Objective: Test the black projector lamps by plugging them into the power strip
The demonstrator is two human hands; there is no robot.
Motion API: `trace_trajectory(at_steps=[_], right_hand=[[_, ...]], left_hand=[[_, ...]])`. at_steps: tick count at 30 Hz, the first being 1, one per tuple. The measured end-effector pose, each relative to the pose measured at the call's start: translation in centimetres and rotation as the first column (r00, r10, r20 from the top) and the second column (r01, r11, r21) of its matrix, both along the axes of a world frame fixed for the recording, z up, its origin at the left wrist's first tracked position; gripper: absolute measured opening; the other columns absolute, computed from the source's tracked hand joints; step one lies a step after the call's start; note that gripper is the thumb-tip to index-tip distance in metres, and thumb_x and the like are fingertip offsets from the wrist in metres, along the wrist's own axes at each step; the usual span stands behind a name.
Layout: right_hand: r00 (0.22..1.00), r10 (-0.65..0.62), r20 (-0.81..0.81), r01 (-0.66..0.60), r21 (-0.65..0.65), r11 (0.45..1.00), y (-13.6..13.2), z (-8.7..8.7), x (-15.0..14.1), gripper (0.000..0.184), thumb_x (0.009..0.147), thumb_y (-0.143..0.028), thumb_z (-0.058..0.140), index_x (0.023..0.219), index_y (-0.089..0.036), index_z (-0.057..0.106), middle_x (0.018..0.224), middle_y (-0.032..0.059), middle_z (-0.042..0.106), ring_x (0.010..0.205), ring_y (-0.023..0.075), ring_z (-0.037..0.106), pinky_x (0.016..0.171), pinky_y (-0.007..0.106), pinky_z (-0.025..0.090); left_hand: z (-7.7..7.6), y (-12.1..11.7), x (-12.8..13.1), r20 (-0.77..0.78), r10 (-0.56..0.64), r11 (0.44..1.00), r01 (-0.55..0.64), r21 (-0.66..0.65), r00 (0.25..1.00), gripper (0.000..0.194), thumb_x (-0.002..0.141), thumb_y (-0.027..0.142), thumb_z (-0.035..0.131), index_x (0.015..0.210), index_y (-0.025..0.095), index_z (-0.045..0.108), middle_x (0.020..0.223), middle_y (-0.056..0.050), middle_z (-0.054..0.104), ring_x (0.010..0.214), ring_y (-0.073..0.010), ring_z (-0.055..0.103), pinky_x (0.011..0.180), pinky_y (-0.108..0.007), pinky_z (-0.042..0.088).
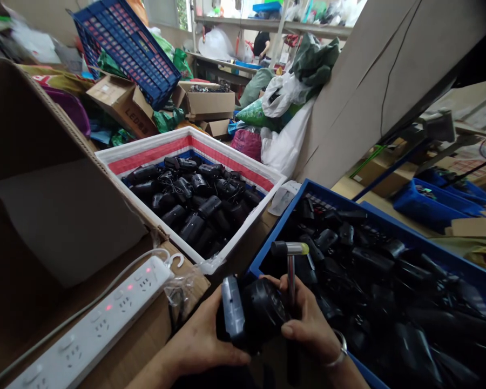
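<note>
My left hand (200, 335) is closed around a black plastic device (263, 305) with a round end and a shiny pale flat face; its exact kind is unclear. My right hand (310, 324) grips the handle of a small two-faced mallet (295, 248), its head up, one face black and the other yellowish. The fingers of that hand also rest against the device's round end. Right of the hands stands a blue plastic crate (281, 221) full of similar black devices. Beyond them, a white-rimmed bin (243, 248) with red stripes inside holds many more, with cords.
A white power strip (117, 319) with red lights lies on cardboard at left, beside a large open carton (60, 216). Behind the bin are a tilted blue basket (125, 48), cartons (210, 102) and stuffed bags (285, 135). A person (262, 44) is far back.
</note>
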State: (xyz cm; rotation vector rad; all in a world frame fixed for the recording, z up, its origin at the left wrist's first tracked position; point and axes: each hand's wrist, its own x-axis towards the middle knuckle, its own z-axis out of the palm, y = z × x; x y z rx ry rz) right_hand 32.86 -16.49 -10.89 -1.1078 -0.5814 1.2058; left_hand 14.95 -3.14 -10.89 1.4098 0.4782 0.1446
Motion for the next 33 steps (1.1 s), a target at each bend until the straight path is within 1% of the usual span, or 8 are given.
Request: trace_trajectory(at_steps=[6, 10, 14, 18, 22, 27, 30, 33], right_hand=[[0.999, -0.046, -0.002, 0.046, -0.04, 0.998, 0.2, -1.2, -0.2, 0.052, 0.058, -0.033, 0.08, 0.095, -0.023, 0.045, 0.121, 0.0081, 0.057, 0.084, 0.0162, 0.06, 0.078, 0.032, 0.046], [0.978, -0.104, 0.183, 0.128, -0.124, 0.984, 0.1, -1.1, -0.5, 0.056, 0.057, -0.04, 0.08, 0.098, -0.023, 0.046, 0.083, -0.0003, 0.065, 0.047, 0.0022, 0.035, 0.047, 0.017, 0.034], [0.94, -0.151, 0.307, 0.196, -0.12, 0.973, 0.1, 0.4, -1.7, 0.063, 0.047, -0.043, 0.084, 0.095, -0.024, 0.048, 0.055, -0.0058, 0.054, 0.064, 0.0151, 0.054, 0.061, 0.025, 0.046], [0.944, -0.17, 0.282, 0.206, -0.106, 0.973, 0.6, 1.3, -3.6, 0.071, 0.038, -0.037, 0.088, 0.095, -0.025, 0.046, 0.107, 0.0055, 0.062, 0.101, 0.0277, 0.057, 0.082, 0.036, 0.049], [0.956, -0.177, 0.235, 0.205, -0.104, 0.973, 1.2, 1.1, -4.4, 0.069, 0.04, -0.038, 0.088, 0.093, -0.026, 0.045, 0.125, 0.0066, 0.053, 0.11, 0.0271, 0.053, 0.087, 0.034, 0.047], [0.959, -0.204, 0.197, 0.225, -0.088, 0.97, 1.1, 0.5, -3.5, 0.066, 0.048, -0.044, 0.084, 0.101, -0.024, 0.048, 0.059, -0.0073, 0.053, 0.052, 0.0089, 0.047, 0.053, 0.021, 0.043], [0.962, -0.209, 0.173, 0.228, -0.098, 0.969, 0.9, 0.2, -2.9, 0.051, 0.061, -0.037, 0.079, 0.099, -0.024, 0.047, 0.068, -0.0055, 0.058, 0.048, 0.0035, 0.036, 0.049, 0.018, 0.036], [0.966, -0.228, 0.12, 0.242, -0.121, 0.963, 1.0, 0.0, -2.8, 0.041, 0.069, -0.031, 0.075, 0.097, -0.024, 0.045, 0.097, 0.0022, 0.065, 0.049, 0.0009, 0.038, 0.047, 0.016, 0.034]], left_hand=[[0.4, -0.8, 0.4, -0.131, 0.139, 0.984, -0.122, 0.127, 0.982, 0.085, 0.052, 0.023, 0.081, 0.124, 0.023, 0.036, 0.103, -0.004, 0.061, 0.092, -0.0263, 0.059, 0.08, -0.036, 0.05], [-0.4, -1.6, 0.7, -0.013, 0.293, 0.847, -0.254, 0.467, 0.956, 0.076, 0.053, 0.016, 0.072, 0.121, 0.022, 0.038, 0.112, -0.008, 0.054, 0.104, -0.0295, 0.053, 0.091, -0.047, 0.044], [-1.4, -1.9, 0.9, 0.062, 0.379, 0.616, -0.302, 0.728, 0.923, 0.076, 0.06, 0.017, 0.067, 0.128, 0.019, 0.033, 0.12, -0.014, 0.048, 0.112, -0.033, 0.048, 0.093, -0.053, 0.041], [-1.6, -2.2, 1.1, 0.062, 0.44, 0.531, -0.315, 0.787, 0.896, 0.075, 0.061, 0.021, 0.069, 0.128, 0.016, 0.035, 0.12, -0.017, 0.047, 0.107, -0.0346, 0.052, 0.086, -0.054, 0.045], [-0.3, -1.9, 1.3, -0.029, 0.437, 0.731, -0.336, 0.595, 0.899, 0.073, 0.054, 0.017, 0.071, 0.122, 0.018, 0.043, 0.115, -0.011, 0.054, 0.107, -0.0309, 0.052, 0.092, -0.049, 0.043], [0.9, -1.0, 0.9, -0.106, 0.383, 0.923, -0.375, 0.089, 0.917, 0.061, 0.048, 0.019, 0.077, 0.105, 0.016, 0.055, 0.098, -0.006, 0.064, 0.099, -0.0301, 0.057, 0.089, -0.042, 0.044], [0.7, -0.8, 0.6, -0.112, 0.324, 0.899, -0.343, -0.273, 0.939, 0.064, 0.047, 0.024, 0.08, 0.106, 0.015, 0.055, 0.091, -0.006, 0.066, 0.092, -0.0294, 0.061, 0.082, -0.039, 0.047], [0.3, -0.8, 0.4, -0.164, 0.294, 0.773, -0.335, -0.538, 0.942, 0.074, 0.046, 0.021, 0.081, 0.113, 0.015, 0.051, 0.094, -0.008, 0.067, 0.085, -0.0271, 0.063, 0.073, -0.035, 0.049]])
